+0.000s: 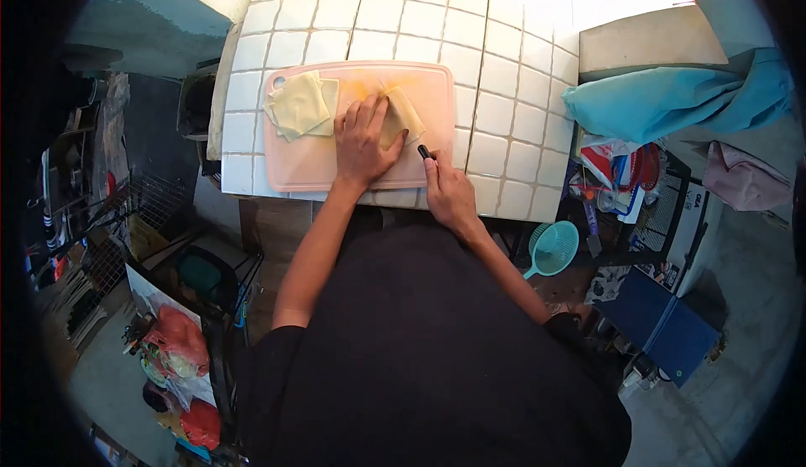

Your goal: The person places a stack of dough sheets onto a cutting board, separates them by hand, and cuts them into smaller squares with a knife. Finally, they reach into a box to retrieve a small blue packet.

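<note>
On the tiled counter lies a pink cutting board (pixel 294 171). A stack of pale square dough sheets (pixel 300 106) rests on its left part. My left hand (pixel 363 144) lies with fingers stretched out, pressing on another pale dough sheet (pixel 405 114) near the board's middle. By the board's lower right, my right hand (pixel 451 190) is closed on a black-handled knife (pixel 425 153), its handle pointing up and left towards that sheet. The blade does not stand out clearly against the sheet. Orange-yellow smears mark the board beyond my left fingers.
White tiles (pixel 512 139) surround the board. At the right, a blue-green cloth (pixel 655 102) hangs near the counter's edge. Below it are a turquoise strainer basket (pixel 554 247) and a dark rack (pixel 663 207) with assorted items. Red plastic bags (pixel 180 337) sit at the lower left.
</note>
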`<control>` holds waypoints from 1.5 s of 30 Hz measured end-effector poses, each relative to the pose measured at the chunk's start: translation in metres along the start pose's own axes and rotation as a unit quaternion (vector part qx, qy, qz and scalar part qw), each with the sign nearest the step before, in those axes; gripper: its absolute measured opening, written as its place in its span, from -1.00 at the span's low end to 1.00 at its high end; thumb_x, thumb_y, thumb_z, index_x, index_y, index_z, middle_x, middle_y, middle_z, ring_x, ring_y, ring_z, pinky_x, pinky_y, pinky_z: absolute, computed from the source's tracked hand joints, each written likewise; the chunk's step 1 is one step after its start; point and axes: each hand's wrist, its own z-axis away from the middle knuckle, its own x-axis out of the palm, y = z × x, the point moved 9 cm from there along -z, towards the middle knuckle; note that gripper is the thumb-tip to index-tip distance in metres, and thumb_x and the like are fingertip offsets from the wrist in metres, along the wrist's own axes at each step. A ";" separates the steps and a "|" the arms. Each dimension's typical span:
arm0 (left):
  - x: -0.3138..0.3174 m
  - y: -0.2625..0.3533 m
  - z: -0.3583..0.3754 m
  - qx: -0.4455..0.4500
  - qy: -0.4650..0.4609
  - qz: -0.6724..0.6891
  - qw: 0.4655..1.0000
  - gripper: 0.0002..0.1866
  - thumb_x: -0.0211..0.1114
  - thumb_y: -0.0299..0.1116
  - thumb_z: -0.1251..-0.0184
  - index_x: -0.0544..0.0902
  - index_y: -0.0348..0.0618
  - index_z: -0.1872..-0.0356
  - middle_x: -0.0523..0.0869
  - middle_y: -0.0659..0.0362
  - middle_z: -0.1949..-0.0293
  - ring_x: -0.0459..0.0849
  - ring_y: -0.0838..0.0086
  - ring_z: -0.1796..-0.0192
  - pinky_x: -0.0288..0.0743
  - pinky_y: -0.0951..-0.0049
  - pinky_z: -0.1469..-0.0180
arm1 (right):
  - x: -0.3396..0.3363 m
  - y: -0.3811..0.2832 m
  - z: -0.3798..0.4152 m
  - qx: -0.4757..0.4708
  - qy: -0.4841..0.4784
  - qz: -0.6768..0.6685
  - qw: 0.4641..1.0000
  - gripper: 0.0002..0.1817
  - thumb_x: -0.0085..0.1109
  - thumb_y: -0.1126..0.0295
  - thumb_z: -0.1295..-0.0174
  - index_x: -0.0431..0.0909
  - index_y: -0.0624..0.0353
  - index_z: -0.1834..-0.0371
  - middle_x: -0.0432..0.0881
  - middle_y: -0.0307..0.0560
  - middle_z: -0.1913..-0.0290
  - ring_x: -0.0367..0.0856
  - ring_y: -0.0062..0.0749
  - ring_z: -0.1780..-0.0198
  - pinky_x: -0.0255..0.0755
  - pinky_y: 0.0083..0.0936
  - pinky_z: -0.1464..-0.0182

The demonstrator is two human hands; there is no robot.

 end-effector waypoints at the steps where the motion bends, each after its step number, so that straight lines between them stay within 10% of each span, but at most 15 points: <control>1: 0.001 0.001 0.000 0.004 -0.004 0.000 1.000 -0.32 0.46 0.00 -0.15 0.60 -0.21 -0.24 0.56 0.09 -0.28 0.46 0.22 -0.31 0.25 0.16 -0.34 | 0.000 0.000 0.000 -0.001 0.001 0.002 1.000 -0.69 -0.18 0.17 -0.61 0.45 0.15 -0.09 0.64 0.30 0.42 0.64 0.35 0.26 0.40 0.16 0.19; 45: -0.001 0.009 -0.003 0.016 -0.025 0.000 1.000 -0.30 0.47 0.00 -0.16 0.61 -0.21 -0.27 0.58 0.13 -0.28 0.46 0.22 -0.31 0.26 0.17 -0.35 | -0.005 -0.004 -0.006 0.007 -0.035 0.082 0.996 -0.67 -0.19 0.11 -0.61 0.41 0.16 0.12 0.63 0.30 0.49 0.64 0.36 0.38 0.48 0.20 0.28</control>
